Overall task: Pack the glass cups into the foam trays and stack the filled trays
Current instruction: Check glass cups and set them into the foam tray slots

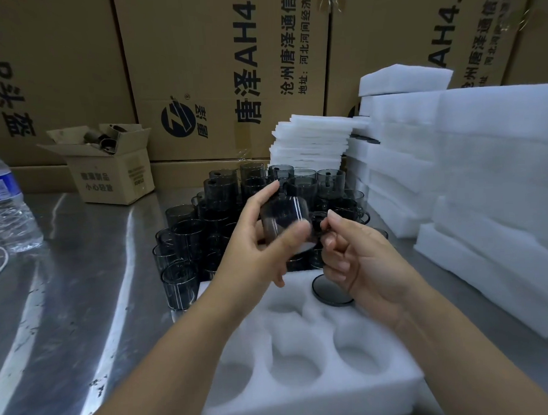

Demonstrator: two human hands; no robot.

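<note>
At frame centre, left grip [255,245] and right grip [358,260] clamp one smoky glass cup [285,216], which I judge goes next into an empty foam tray [304,398] pocket.

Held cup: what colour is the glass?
The cup is smoky dark grey and see-through; head view.

A smoky grey glass cup [284,219] hangs tilted on its side above the far end of the foam tray [326,329] — the left hand [255,248] grips its body, and the right hand [358,260] pinches at its handle side. The tray is white and lies flat, with round pockets; the near ones hold nothing. A dark round disc [331,290] sits at its far right corner. Behind the tray, many more cups [186,229] stand upright, packed close. At the right rise the stacked trays [495,174] — thick white slabs, several high.
</note>
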